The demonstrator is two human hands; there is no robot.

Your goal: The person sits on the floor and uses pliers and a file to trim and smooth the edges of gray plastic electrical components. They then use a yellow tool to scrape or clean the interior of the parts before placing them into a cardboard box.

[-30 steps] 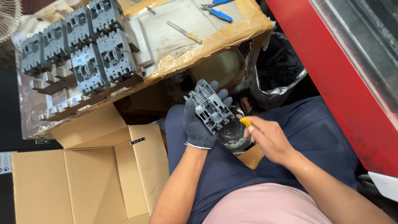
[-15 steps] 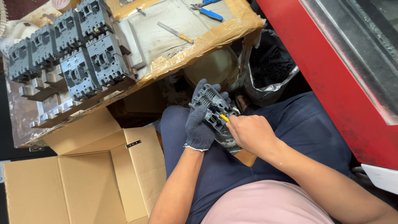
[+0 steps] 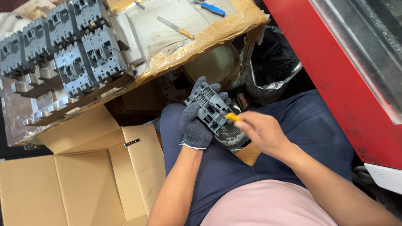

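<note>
My left hand (image 3: 195, 125), in a dark grey knit glove, holds a grey plastic breaker housing (image 3: 208, 107) over my lap, its ribbed face turned up. My bare right hand (image 3: 261, 133) grips a tool with a yellow handle (image 3: 233, 117), whose tip rests against the right side of the housing. A roll of clear tape (image 3: 229, 133) lies on my thigh just under both hands. I sit in dark blue trousers and a pink shirt.
Several grey breakers (image 3: 63, 46) stand in rows on a worktable (image 3: 201, 39) covered with taped cardboard, beside a knife (image 3: 176, 27) and a blue-handled tool (image 3: 212, 8). An open cardboard box (image 3: 75, 184) sits lower left. A plastic bag of dark parts (image 3: 272, 67) and a red machine (image 3: 343, 75) stand at right.
The view has shifted slightly. My right hand drew in against the housing and has now pulled a little to the right, showing the yellow handle again. My left hand keeps its hold.
</note>
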